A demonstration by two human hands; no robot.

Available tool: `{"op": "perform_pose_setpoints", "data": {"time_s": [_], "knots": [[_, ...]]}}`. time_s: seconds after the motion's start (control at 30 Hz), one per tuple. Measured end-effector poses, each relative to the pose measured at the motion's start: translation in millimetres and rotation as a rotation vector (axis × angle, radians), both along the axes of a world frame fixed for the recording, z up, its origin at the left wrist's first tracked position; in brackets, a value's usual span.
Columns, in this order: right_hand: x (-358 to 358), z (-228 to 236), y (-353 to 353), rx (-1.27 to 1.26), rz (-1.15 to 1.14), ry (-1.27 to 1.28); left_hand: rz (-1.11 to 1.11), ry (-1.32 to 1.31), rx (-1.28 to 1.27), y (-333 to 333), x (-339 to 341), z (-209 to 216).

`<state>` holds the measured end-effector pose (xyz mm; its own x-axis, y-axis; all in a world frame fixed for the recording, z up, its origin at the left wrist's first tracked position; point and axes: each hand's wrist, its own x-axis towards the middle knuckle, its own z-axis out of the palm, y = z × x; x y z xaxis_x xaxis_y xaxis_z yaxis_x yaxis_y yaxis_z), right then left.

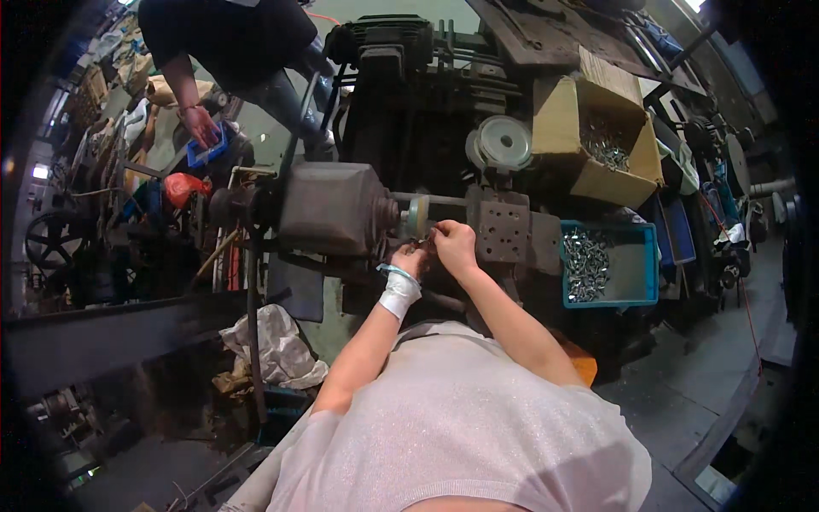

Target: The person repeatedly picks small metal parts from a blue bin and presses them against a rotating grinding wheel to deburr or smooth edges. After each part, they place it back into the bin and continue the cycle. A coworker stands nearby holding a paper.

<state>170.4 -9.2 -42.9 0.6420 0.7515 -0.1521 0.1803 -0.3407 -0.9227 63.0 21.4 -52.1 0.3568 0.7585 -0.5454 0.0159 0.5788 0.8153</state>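
Note:
My left hand (410, 258), with a white wrap and a pale blue band at its wrist, is closed just below a narrow banded wheel (418, 215) on the machine's spindle. Close beside it, my right hand (455, 246) pinches with thumb and forefinger near the wheel's lower right edge. Both sets of fingertips meet around something small and dark, too small to name. Whether it touches the wheel, I cannot tell. Left of the wheel sits the grey machine housing (331, 209); to its right is a metal block with holes (503, 229).
A blue bin (630, 271) of small shiny metal parts (585, 271) stands to the right. Behind it, an open cardboard box (559, 115) holds similar parts. At the far left, another person's hand (199, 125) reaches to a small blue tray (207, 147). A whitish sack (277, 346) lies lower left.

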Motion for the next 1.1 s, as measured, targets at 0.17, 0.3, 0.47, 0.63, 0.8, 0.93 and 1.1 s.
{"op": "perform_pose_setpoints", "data": {"time_s": [0.17,0.3,0.47,0.63,0.8,0.93,1.1], "knots": [[0.9,-0.1,0.3,0.0,-0.004,-0.063,-0.028,0.083,0.086,0.5,3.2,1.7],[-1.2,7.4,1.3,-0.007,-0.004,-0.105,-0.034,0.098,0.114,3.7,0.7,-12.8],[-1.9,15.8,-6.6,0.046,-0.002,0.158,-0.025,-0.038,0.065,-4.6,-1.7,16.9],[3.9,26.9,-23.8,0.161,0.029,0.355,-0.172,-0.168,-0.234,-1.8,-26.5,31.6],[0.3,31.8,-27.6,0.172,0.083,0.467,-0.242,-0.367,-0.486,-1.1,-31.5,20.7],[-1.1,31.9,-29.7,0.065,0.031,0.386,-0.213,-0.196,-0.231,-0.7,-25.2,19.7],[-5.2,10.1,-24.7,0.043,-0.012,0.352,-0.234,0.062,0.025,-5.5,-20.4,6.6]]}}
